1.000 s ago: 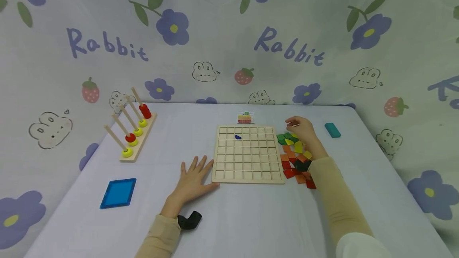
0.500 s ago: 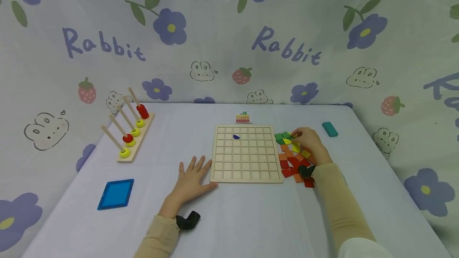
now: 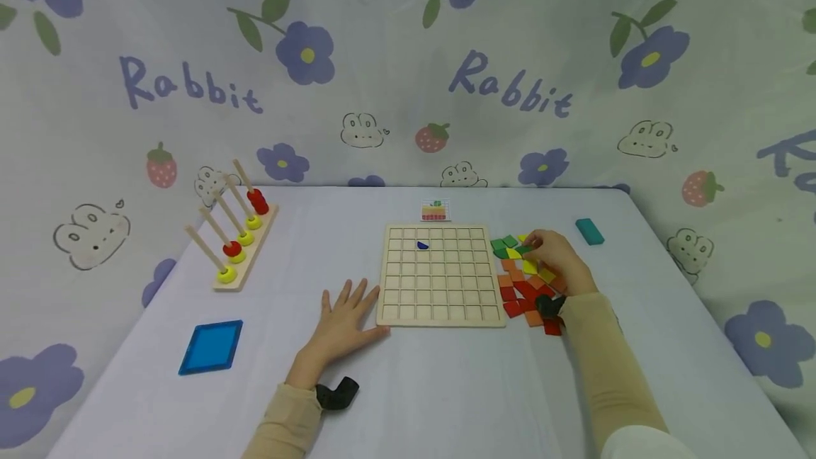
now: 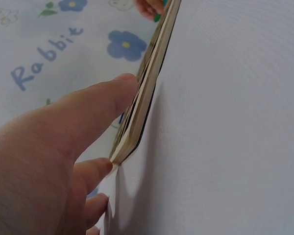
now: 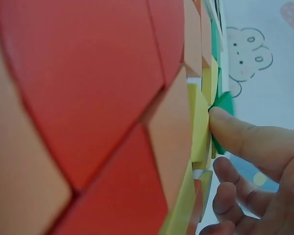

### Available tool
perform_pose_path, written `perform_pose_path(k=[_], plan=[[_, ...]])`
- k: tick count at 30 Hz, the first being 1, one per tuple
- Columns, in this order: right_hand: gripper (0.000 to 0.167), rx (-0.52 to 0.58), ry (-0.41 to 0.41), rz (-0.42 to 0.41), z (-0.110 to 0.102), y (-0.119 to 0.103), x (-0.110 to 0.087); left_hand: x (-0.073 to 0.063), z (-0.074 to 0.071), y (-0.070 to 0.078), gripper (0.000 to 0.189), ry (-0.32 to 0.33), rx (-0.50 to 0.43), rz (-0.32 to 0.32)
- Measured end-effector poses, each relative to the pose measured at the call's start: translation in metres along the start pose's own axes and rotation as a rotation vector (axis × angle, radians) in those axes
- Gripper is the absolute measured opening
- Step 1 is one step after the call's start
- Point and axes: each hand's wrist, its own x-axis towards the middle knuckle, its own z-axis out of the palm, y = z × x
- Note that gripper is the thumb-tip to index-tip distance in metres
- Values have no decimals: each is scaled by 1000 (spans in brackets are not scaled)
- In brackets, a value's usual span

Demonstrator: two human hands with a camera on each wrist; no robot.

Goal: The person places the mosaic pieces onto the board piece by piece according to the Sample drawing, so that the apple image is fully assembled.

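Observation:
My left hand (image 3: 344, 324) lies spread on the table at the near left corner of a wooden grid board (image 3: 440, 275), thumb and fingertips right at its edge. In the left wrist view the thumb (image 4: 103, 105) overlaps the board's side (image 4: 147, 98). A single dark blue half-round piece (image 3: 423, 245) rests in the upper part of the grid. To the right of the board, my right hand (image 3: 559, 261) pinches a green leaf-shaped piece (image 5: 224, 105) at the far end of a pile of flat coloured pieces. The other side of its grip is hidden.
Red pieces (image 3: 512, 309), orange ones and yellow ones (image 3: 547, 275) lie loosely overlapping beside the board. Behind the board is a small picture card (image 3: 435, 210). A bead stacker (image 3: 255, 250) and a blue square tray (image 3: 212, 347) stand left; a teal block (image 3: 589, 231) lies far right.
My right hand has come down from above the far end of the pile onto the green pieces and now pinches one. My left hand has stayed in place.

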Motion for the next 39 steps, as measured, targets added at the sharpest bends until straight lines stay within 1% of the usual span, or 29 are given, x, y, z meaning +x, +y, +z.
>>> perform_pose_path(k=[6,8,9,10,15,17,19,22,26,28,33,36,39], plan=[[28,75,6,-20,-2,-2,1,-1,2,-1,83,-7,-2,-10],[29,75,25,-59,-4,-5,1,-1,2,-1,83,-5,-4,-9],[29,94,26,-80,-4,-8,1,-1,2,-1,82,-3,-4,-9],[31,121,22,-96,-4,-13,1,-1,2,-1,82,-1,-5,-11],[37,349,-42,-169,5,-43,6,-1,2,-2,82,3,-6,-17],[38,395,-55,-193,12,-56,10,-1,2,-2,82,6,-5,-14],[38,383,-65,-229,20,-68,16,-1,2,-2,82,10,-8,-11],[37,372,-79,-242,34,-83,25,-1,2,-1,82,18,-12,-9],[38,354,-76,-234,53,-100,37,-1,2,1,81,18,-12,-3],[35,370,-71,-217,60,-106,40,-2,2,1,81,13,-7,0],[26,370,-42,-178,72,-117,47,-2,0,0,81,13,8,-1],[23,312,-14,-181,76,-120,49,-1,0,-1,81,18,7,1],[21,252,-5,-196,79,-122,51,-2,1,-1,81,21,3,4]])
